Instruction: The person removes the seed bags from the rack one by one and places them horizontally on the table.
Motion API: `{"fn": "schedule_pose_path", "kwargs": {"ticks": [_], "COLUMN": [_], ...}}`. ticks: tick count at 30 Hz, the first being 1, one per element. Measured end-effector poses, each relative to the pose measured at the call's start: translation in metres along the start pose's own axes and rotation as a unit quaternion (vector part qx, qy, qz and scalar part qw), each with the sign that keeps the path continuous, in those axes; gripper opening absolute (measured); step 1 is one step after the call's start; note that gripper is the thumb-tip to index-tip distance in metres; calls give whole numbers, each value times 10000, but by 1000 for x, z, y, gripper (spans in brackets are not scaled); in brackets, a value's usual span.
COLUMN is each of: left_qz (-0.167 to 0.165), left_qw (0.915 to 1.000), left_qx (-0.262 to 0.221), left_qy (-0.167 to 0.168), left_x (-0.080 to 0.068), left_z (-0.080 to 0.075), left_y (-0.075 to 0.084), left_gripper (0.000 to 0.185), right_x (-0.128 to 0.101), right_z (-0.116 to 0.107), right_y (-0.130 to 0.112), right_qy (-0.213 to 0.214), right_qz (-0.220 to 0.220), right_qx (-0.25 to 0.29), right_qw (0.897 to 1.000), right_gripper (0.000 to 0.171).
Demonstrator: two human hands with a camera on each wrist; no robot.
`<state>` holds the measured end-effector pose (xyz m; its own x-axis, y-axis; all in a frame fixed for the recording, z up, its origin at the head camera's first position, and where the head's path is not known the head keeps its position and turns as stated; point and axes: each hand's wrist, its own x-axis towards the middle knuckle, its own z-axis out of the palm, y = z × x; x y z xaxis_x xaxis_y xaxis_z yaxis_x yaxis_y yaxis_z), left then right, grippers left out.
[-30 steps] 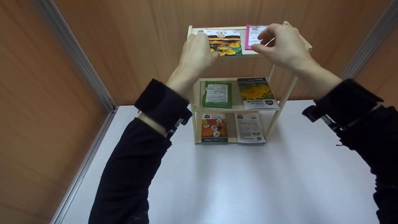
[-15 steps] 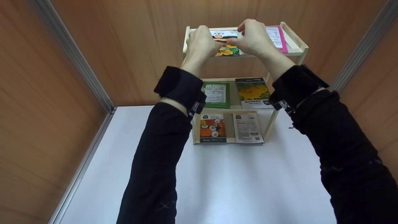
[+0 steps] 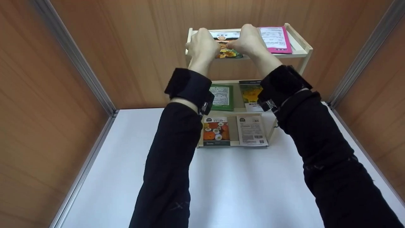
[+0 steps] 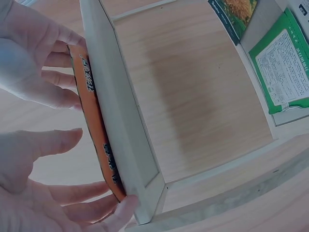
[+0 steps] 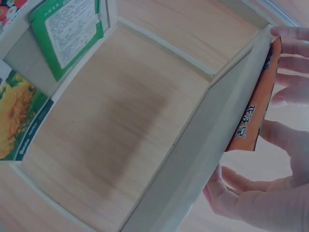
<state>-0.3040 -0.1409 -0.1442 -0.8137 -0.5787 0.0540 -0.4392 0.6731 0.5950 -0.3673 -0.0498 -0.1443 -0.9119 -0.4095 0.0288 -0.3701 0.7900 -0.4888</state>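
Observation:
On the top tier of a small wooden shelf rack (image 3: 297, 55) lies a seed packet (image 3: 230, 53) with yellow-orange flowers. My left hand (image 3: 204, 46) is at its left end, and my right hand (image 3: 250, 41) at its right end. In the left wrist view, left fingertips touch one end of the packet's orange edge (image 4: 94, 111), with the thumb apart from it. The right wrist view shows my right hand (image 5: 270, 193) with extended, slightly bent fingers by the other end. A pink-bordered packet (image 3: 276, 38) lies just right of my right hand.
Below, the middle tier holds a green packet (image 3: 223, 96) and a yellow-flower packet (image 3: 250, 95), partly covered by my right cuff. On the bottom tier are an orange-and-white flower packet (image 3: 216, 131) and a white text packet (image 3: 252, 130). Wood-grain panels (image 3: 142, 57) surround the white table (image 3: 234, 180).
My right hand has moved left from the pink-bordered packet to the flowered packet. The pink-bordered packet shows more fully and sits differently. My left hand has stayed near the flowered packet's left end.

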Motion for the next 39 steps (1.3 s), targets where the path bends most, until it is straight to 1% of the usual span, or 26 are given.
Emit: {"fn": "schedule_pose_path", "kwargs": {"ticks": [2, 5, 8, 10, 11, 14, 17, 19, 21, 24, 27, 30, 32, 33, 34, 36, 37, 39], "left_qz": [36, 206, 355, 372, 357, 358, 375, 391, 391, 474, 627, 690, 575, 510, 433, 292, 207, 175], "left_qw": [9999, 9992, 9982, 9978, 9979, 9979, 9981, 9981, 9980, 9969, 9945, 9914, 9888, 9868, 9845, 9782, 9743, 9673], "left_qx": [-51, 3, 129, 130, 108, 26, -40, -93, -172, -321, -502, -825, -1196, -1403, -1603, -1999, -2203, -2498], "left_qy": [125, 330, 474, 527, 539, 531, 495, 467, 470, 534, 673, 739, 683, 635, 567, 484, 430, 401], "left_x": [0, 0, 0, 0, 0, 1, 1, 0, -1, -4, -7, -6, -4, -3, -2, 0, 0, 0], "left_z": [1, 1, 1, 1, 1, 1, 0, -1, -1, -1, 0, 2, 3, 4, 5, 7, 8, 10], "left_y": [-1, -2, -2, -2, -1, 0, 1, 1, 1, 0, -2, -3, -3, -2, -2, -1, -1, -2], "left_gripper": [21, 15, 13, 11, 10, 10, 16, 18, 20, 23, 27, 26, 17, 9, 7, 28, 36, 40], "right_x": [1, 3, 5, 6, 6, 7, 7, 8, 9, 9, 10, 11, 11, 11, 11, 12, 12, 13], "right_z": [-1, -3, -5, -6, -7, -9, -12, -13, -14, -14, -14, -14, -14, -14, -14, -13, -13, -12], "right_y": [0, 0, 1, 2, 3, 6, 9, 11, 13, 14, 15, 16, 16, 16, 17, 18, 18, 19], "right_qy": [-26, -76, -100, -125, -144, -246, -361, -407, -426, -448, -458, -464, -456, -457, -474, -484, -490, -487], "right_qz": [81, 178, 233, 333, 382, 540, 689, 777, 863, 924, 951, 943, 953, 962, 955, 978, 990, 1003], "right_qx": [66, 123, 192, 368, 538, 1222, 2005, 2358, 2543, 2620, 2593, 2646, 2676, 2724, 2783, 2838, 2861, 2908], "right_qw": [9999, 9997, 9995, 9987, 9977, 9907, 9766, 9678, 9623, 9596, 9600, 9586, 9577, 9563, 9546, 9526, 9518, 9503], "right_gripper": [62, 64, 65, 65, 66, 70, 76, 79, 80, 79, 79, 81, 82, 82, 82, 81, 80, 79]}}
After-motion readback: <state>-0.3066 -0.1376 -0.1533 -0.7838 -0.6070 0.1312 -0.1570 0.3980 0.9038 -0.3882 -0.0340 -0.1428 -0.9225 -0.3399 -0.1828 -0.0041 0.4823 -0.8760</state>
